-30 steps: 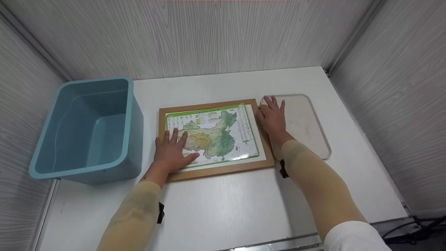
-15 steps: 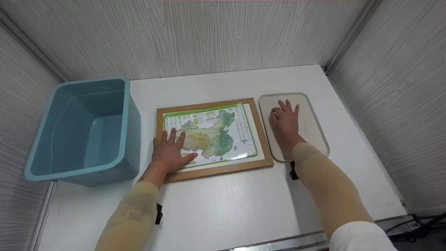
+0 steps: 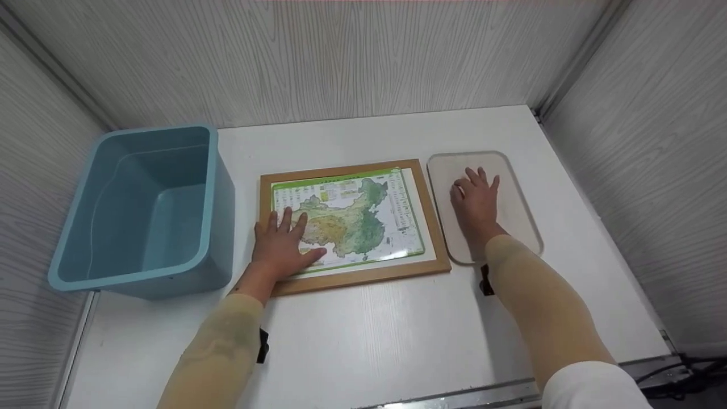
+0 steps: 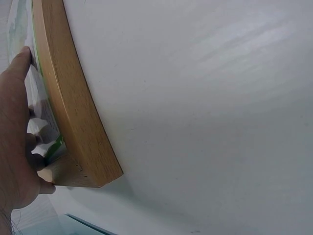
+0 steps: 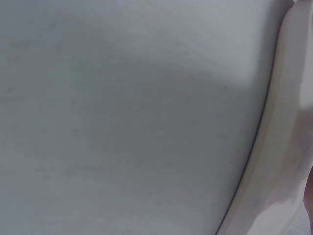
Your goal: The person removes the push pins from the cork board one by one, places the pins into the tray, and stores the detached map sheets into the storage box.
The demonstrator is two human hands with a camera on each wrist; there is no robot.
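Pressing hands: left on map puzzle, right on clear tray.

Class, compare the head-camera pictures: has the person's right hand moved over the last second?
Yes. The right hand has gone rightward, from the wooden frame's right edge onto the clear board, where it lies flat.
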